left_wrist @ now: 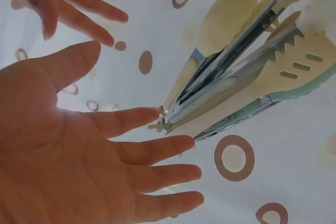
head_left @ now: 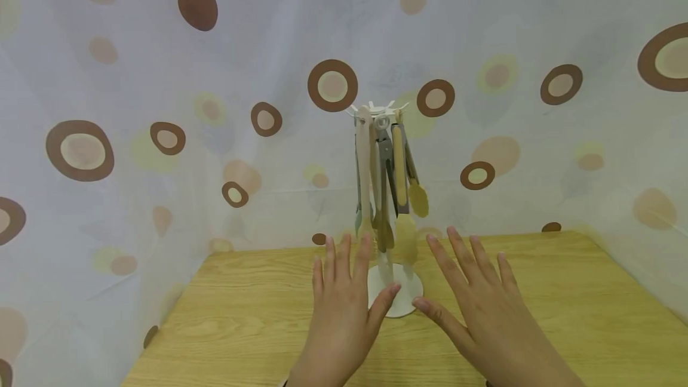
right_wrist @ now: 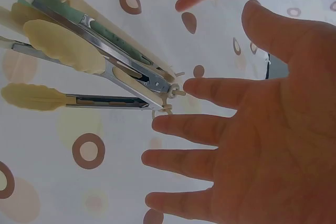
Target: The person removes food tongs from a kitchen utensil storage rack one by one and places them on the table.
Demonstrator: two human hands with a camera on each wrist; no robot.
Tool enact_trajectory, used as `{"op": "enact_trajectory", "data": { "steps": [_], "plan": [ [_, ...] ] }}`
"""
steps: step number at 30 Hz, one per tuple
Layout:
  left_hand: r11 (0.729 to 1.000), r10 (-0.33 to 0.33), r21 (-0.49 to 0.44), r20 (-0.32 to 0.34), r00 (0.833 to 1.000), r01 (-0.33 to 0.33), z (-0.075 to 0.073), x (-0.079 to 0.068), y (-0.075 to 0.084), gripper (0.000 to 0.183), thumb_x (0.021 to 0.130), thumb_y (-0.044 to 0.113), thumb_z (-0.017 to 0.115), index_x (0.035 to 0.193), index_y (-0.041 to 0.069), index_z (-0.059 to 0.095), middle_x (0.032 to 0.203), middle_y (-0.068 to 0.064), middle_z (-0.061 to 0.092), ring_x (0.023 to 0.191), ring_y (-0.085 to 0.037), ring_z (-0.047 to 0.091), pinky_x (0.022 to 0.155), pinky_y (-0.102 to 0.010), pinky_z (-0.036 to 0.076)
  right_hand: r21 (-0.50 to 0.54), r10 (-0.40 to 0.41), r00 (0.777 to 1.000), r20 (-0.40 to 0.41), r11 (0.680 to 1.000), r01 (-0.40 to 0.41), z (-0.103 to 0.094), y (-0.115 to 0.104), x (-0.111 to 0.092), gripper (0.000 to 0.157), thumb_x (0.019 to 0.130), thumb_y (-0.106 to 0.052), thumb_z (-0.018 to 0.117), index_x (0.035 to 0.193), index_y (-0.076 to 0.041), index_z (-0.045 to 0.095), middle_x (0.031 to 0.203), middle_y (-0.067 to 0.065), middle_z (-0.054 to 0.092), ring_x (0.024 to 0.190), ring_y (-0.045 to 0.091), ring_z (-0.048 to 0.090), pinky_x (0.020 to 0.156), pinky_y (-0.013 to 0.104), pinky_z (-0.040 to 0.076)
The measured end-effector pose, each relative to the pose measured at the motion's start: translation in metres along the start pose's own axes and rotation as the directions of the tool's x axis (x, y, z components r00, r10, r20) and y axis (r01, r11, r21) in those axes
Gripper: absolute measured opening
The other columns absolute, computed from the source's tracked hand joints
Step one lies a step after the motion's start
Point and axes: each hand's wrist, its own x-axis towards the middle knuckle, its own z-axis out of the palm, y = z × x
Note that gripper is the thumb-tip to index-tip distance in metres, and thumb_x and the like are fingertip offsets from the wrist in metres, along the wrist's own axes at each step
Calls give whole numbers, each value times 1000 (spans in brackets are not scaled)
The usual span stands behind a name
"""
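Several kitchen tongs hang from the hooks of a white rotating-style rack with a round white base. Among them are yellow-tipped tongs, a smaller yellow pair, a green-tipped pair and a slotted cream head with a toothed edge. My left hand, fingers spread and straight, is held before the rack at its left. To the right, my right hand is likewise spread, palm turned away from me. Both hands hold nothing, and the thumbs point toward each other in front of the base.
The rack stands on a wooden table, near its far edge. A pale curtain with brown and yellow ovals hangs behind the table and along both sides.
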Motion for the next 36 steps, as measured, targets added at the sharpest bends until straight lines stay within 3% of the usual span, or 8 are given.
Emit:
{"op": "enact_trajectory", "data": {
  "steps": [9,16,20,25,30,36],
  "plan": [
    [998,67,22,-73,995,-65,4,13,-8,62,98,38,56,146,5,35,143,-27,36,136,-50,26,101,-62,33,2,2,1000,-2,1000,-2,0,1,-1,81,93,-51,55,156,-23,12,158,17,16,140,48,16,108,67,6],
    [986,165,63,-204,965,-155,6,31,-20,57,95,31,63,139,2,42,134,-27,46,129,-49,38,98,-59,38,-3,7,1000,6,1000,-7,0,2,-1,82,93,-52,56,156,-22,14,158,17,16,140,49,16,107,68,7],
    [972,235,60,-280,931,-228,5,43,-29,51,94,25,64,136,1,47,131,-24,50,127,-46,42,98,-57,39,-2,10,1000,14,1000,-10,-1,1,-1,81,93,-52,55,156,-23,12,158,17,16,140,48,16,107,68,7],
    [942,310,-1,-387,868,-337,3,61,-39,39,96,17,59,130,0,54,126,-19,56,127,-41,46,100,-54,39,6,5,1000,16,1000,-5,-2,0,-1,82,93,-52,55,156,-24,11,158,17,16,140,49,16,106,68,9],
    [908,309,-96,-502,808,-407,1,84,-47,30,98,13,51,123,-1,59,120,-17,61,126,-36,49,104,-48,37,9,-3,1000,10,1000,3,-2,0,-1,82,93,-51,56,156,-24,11,158,18,17,139,50,18,106,68,9],
    [865,318,-159,-560,765,-476,-7,107,-55,32,98,12,49,125,-4,58,123,-21,59,125,-33,49,105,-43,38,16,10,999,33,1000,-10,-3,0,0,81,93,-52,55,156,-24,12,158,17,17,139,50,17,106,69,9]
  ]
}}
